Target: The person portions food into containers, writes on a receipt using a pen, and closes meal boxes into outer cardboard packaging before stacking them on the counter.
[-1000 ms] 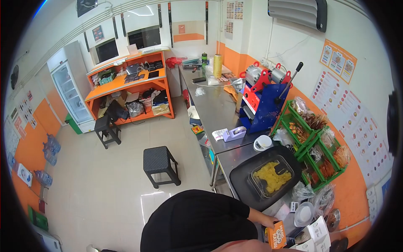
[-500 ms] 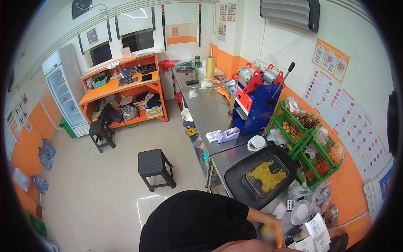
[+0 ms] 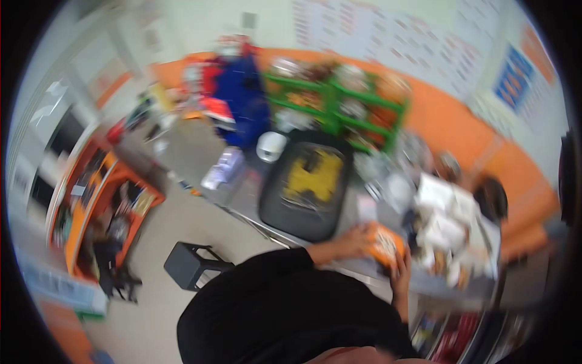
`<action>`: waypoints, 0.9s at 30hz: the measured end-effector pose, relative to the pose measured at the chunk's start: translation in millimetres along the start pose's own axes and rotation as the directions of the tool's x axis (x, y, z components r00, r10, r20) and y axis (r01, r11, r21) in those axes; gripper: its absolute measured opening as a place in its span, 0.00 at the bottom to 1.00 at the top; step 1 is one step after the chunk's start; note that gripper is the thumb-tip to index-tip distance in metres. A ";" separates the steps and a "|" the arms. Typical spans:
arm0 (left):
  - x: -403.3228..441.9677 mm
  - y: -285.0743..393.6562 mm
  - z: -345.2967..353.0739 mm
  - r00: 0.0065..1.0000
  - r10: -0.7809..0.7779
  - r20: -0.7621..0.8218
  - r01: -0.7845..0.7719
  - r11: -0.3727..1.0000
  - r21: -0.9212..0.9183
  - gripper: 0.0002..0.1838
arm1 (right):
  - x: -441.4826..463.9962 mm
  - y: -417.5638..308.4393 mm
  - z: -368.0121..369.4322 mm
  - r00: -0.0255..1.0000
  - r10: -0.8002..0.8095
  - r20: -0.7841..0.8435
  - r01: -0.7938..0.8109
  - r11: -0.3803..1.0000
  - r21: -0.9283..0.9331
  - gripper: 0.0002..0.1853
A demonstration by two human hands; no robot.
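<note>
The view has swung right: 2 hands now show on the small orange cardboard box with pale lettering (image 3: 385, 244), where 1 showed before, so the work in hand looks 2-handed. The left hand (image 3: 350, 244) and right hand (image 3: 400, 273) are closed on opposite sides. The box is over the grey metal counter (image 3: 244, 193); whether they touch cannot be told.

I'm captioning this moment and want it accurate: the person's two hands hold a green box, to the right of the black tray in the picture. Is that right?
Not quite: the head view shows that the box is orange, not green. The left hand and right hand do hold it, to the right of the black tray.
</note>
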State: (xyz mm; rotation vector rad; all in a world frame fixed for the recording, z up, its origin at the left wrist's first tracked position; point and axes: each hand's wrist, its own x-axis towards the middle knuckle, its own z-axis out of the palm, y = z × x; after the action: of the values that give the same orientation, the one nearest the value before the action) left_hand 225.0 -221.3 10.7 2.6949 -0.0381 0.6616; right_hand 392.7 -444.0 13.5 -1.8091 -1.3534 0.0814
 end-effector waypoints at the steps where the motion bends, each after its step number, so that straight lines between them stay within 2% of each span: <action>1: 5.7 3.3 -17.3 0.985 0.003 0.171 0.010 0.997 -0.077 0.30 | -0.2 -0.1 -2.8 0.998 0.033 0.051 -0.034 0.999 0.019 0.24; 2: 1.3 -7.8 1.2 0.985 0.009 0.171 0.006 0.996 -0.086 0.32 | 0.0 -2.6 -6.4 0.996 0.071 0.057 -0.072 0.997 0.016 0.25; 3: 1.4 -13.9 6.0 0.976 0.009 0.217 -0.018 0.999 0.042 0.32 | 2.5 -4.5 -6.4 0.994 0.097 0.043 -0.096 0.995 -0.030 0.26; 5: -1.9 -19.4 12.9 0.970 0.045 0.238 -0.033 0.998 -0.055 0.32 | -1.4 2.3 -3.0 0.979 0.192 0.064 -0.190 0.981 -0.038 0.25; 7: 0.2 -18.0 10.7 0.976 -0.004 0.216 0.024 0.996 -0.088 0.29 | -4.1 3.2 -5.0 0.988 0.154 0.031 -0.151 0.985 -0.087 0.26; 8: 1.8 -18.3 10.5 0.974 0.019 0.225 0.004 0.995 -0.103 0.29 | -4.4 6.6 -5.1 0.994 0.106 0.022 -0.105 0.992 -0.070 0.26; 16: 7.2 -8.0 0.3 0.975 -0.020 0.219 0.050 0.990 -0.131 0.34 | -1.3 -2.1 -9.0 0.990 0.133 0.048 -0.130 0.989 -0.065 0.29; 21: 11.8 -1.7 6.9 0.983 -0.011 0.183 0.028 0.996 -0.089 0.33 | -3.5 7.0 -2.8 0.996 0.083 0.010 -0.078 0.970 -0.230 0.23; 27: 15.5 3.6 16.7 0.985 -0.019 0.169 0.033 0.996 -0.078 0.28 | -11.1 11.1 3.2 0.999 0.034 -0.035 -0.042 0.962 -0.270 0.21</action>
State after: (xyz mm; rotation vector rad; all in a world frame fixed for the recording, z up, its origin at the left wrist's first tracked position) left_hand 245.8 -229.6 5.2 2.6611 -0.0711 0.4140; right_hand 394.9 -451.7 -0.4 -2.0554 -1.3606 -0.1159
